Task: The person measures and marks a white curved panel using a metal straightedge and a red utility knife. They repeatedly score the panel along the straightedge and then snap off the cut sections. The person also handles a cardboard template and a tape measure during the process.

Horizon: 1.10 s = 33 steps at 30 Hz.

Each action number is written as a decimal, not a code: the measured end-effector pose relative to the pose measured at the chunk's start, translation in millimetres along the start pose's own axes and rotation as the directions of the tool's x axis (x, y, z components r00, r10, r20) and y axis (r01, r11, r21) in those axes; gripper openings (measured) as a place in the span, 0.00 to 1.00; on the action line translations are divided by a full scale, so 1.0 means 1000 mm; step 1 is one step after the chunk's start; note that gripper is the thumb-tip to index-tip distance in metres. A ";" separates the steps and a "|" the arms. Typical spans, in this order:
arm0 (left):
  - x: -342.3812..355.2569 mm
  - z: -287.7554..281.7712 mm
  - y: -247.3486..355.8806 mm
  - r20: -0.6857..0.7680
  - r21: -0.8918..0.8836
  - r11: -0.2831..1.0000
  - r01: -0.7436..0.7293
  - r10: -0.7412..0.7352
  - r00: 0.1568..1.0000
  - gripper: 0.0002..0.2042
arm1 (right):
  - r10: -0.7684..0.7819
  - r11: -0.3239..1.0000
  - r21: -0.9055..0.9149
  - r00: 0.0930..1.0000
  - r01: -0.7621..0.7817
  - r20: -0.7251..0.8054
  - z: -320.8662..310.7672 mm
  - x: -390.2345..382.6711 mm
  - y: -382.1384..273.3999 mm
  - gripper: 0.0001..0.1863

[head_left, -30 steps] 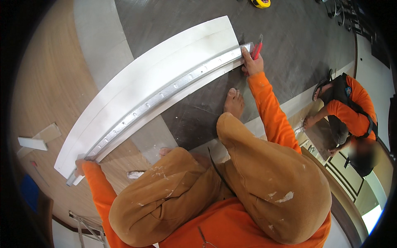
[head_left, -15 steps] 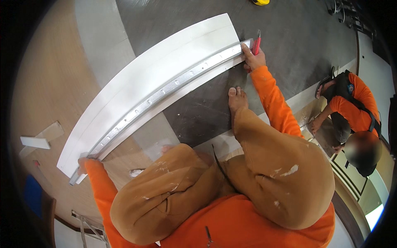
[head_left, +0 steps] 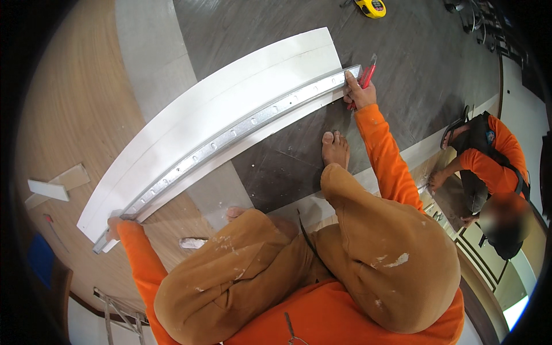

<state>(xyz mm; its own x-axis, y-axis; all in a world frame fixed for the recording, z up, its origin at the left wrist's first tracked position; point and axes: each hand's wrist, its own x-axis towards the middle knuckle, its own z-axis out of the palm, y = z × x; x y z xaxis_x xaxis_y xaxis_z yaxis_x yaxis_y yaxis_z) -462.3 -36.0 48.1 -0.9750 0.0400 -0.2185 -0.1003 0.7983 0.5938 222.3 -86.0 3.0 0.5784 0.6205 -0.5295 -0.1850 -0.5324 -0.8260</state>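
One floor [head_left: 259, 26]: pale wood at left, grey at right.
White board [head_left: 218, 106]: long, lying slantwise across the floor.
Metal channel [head_left: 224, 138]: lying lengthwise on the board.
Hands: left hand [head_left: 115, 227] gripping the channel's lower-left end; right hand [head_left: 361, 95] gripping its upper-right end.
Red cutter [head_left: 369, 75]: also in the right hand, tip pointing away.

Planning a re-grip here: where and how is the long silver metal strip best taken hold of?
Probably by its long edges near both ends, where the left hand and right hand are, coming from the person's side. The long silver metal strip is narrow and lies along the long white board; its right end juts past the board, leaving room for fingers.
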 end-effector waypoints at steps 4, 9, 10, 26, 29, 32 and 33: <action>-0.010 0.000 0.003 0.016 -0.012 1.000 0.008 -0.008 1.000 0.28 | 0.039 0.999 0.001 0.999 -0.039 -0.017 0.000 0.001 -0.002 0.18; -0.002 0.002 -0.003 0.009 -0.015 1.000 -0.002 0.002 1.000 0.29 | 0.089 0.994 -0.060 0.995 -0.092 -0.046 0.003 0.000 -0.009 0.19; 0.001 0.001 -0.006 0.013 -0.037 0.999 -0.006 0.007 1.000 0.29 | 0.101 0.992 -0.069 0.994 -0.103 -0.031 0.002 -0.002 -0.013 0.19; -0.002 0.000 0.000 -0.065 -0.054 0.997 0.058 -0.062 0.996 0.23 | 0.145 0.983 -0.123 0.987 -0.135 0.069 -0.018 0.022 -0.008 0.20; 0.014 -0.003 -0.007 -0.081 0.020 1.000 0.016 -0.014 0.997 0.26 | 0.091 0.968 -0.236 0.996 -0.084 0.021 -0.014 0.017 -0.009 0.21; 0.052 -0.009 -0.025 -0.078 -0.052 0.998 -0.032 0.028 0.997 0.29 | 0.064 0.933 -0.354 0.998 -0.067 -0.020 -0.009 0.016 -0.015 0.23; 0.052 -0.009 -0.031 -0.058 -0.065 0.998 -0.027 0.023 0.998 0.29 | 0.068 0.916 -0.394 0.997 -0.080 -0.043 -0.013 0.017 -0.015 0.24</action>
<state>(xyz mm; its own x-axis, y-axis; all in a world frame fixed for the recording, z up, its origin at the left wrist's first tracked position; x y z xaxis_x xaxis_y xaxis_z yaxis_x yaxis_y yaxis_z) -511.3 -64.6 25.4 -0.9869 0.0236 -0.1599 -0.0870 0.7561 0.6486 245.1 -75.4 8.6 0.5984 0.5571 -0.5758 0.0973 -0.7638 -0.6380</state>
